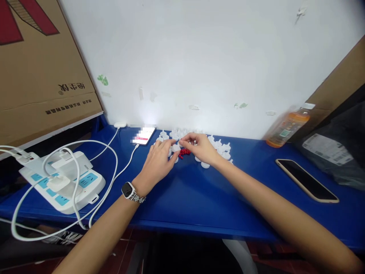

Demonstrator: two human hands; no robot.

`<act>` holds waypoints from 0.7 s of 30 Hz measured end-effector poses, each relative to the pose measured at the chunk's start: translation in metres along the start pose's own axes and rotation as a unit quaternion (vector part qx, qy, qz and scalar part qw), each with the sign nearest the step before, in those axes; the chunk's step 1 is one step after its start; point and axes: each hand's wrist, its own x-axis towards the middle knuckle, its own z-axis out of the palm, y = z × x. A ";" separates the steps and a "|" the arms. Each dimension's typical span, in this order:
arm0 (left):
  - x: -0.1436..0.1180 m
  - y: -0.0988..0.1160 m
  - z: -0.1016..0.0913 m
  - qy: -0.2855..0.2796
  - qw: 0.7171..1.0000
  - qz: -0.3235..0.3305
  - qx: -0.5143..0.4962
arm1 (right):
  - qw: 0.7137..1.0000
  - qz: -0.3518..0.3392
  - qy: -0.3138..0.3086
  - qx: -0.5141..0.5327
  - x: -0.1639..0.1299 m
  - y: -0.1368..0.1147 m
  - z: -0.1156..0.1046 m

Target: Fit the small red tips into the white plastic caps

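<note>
Cardboard box (42, 72): leaning at far left. White power strip (94, 186): lying on the blue surface (185, 201), cables looping over it. Lit phone (145, 134): charging near the wall. Left hand (161, 158): wearing a watch (128, 190), holding a white piece (176, 148) between thumb and fingers. Red pieces (184, 152): lying heaped between the hands, just below the fingertips. Right hand (201, 146): bringing thumb and forefinger close beside that white piece; cannot tell whether they are gripping anything. Loose white pieces (218, 145): spreading behind and beside both hands. Orange-filled bottle (289, 127): standing by the wall. Dark phone (306, 180): lying at right, well apart. Grey parcel (336, 148): resting beyond it.
</note>
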 end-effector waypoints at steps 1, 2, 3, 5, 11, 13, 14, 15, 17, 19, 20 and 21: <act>0.000 0.000 0.000 -0.017 1.000 0.008 -0.003 | 1.000 0.003 -0.002 0.007 -0.007 0.001 0.000; 0.000 0.000 0.000 -0.029 0.999 0.014 -0.006 | 1.000 0.005 0.001 -0.001 -0.014 0.002 0.001; 0.000 -0.001 0.000 -0.036 0.999 0.021 -0.009 | 1.000 0.001 0.006 -0.029 -0.020 0.004 0.002; 0.000 -0.001 -0.001 -0.037 0.999 0.033 -0.012 | 0.991 -0.022 0.005 -0.132 -0.030 0.007 0.003; 0.001 0.001 -0.006 -0.026 0.998 0.053 0.005 | 0.908 -0.088 -0.071 -0.404 -0.035 0.009 0.014; 0.001 0.001 -0.005 -0.029 0.998 0.056 0.005 | 0.893 -0.096 -0.072 -0.433 -0.031 0.009 0.019; 0.001 0.000 -0.005 -0.030 0.998 0.056 0.003 | 0.890 -0.098 -0.072 -0.439 -0.029 0.010 0.020; 0.002 -0.001 -0.005 -0.030 0.998 0.056 0.001 | 0.889 -0.097 -0.070 -0.442 -0.027 0.010 0.021; 0.002 -0.003 -0.006 -0.028 0.998 0.050 -0.002 | 0.892 -0.093 -0.064 -0.438 -0.026 0.012 0.021; 0.003 -0.006 -0.008 -0.021 0.999 0.041 -0.003 | 0.895 -0.092 -0.057 -0.432 -0.026 0.013 0.019; 0.003 -0.007 -0.009 -0.017 0.999 0.036 -0.003 | 0.897 -0.094 -0.053 -0.429 -0.026 0.013 0.018; 0.004 -0.008 -0.010 -0.013 0.999 0.031 -0.004 | 0.897 -0.098 -0.052 -0.427 -0.026 0.013 0.017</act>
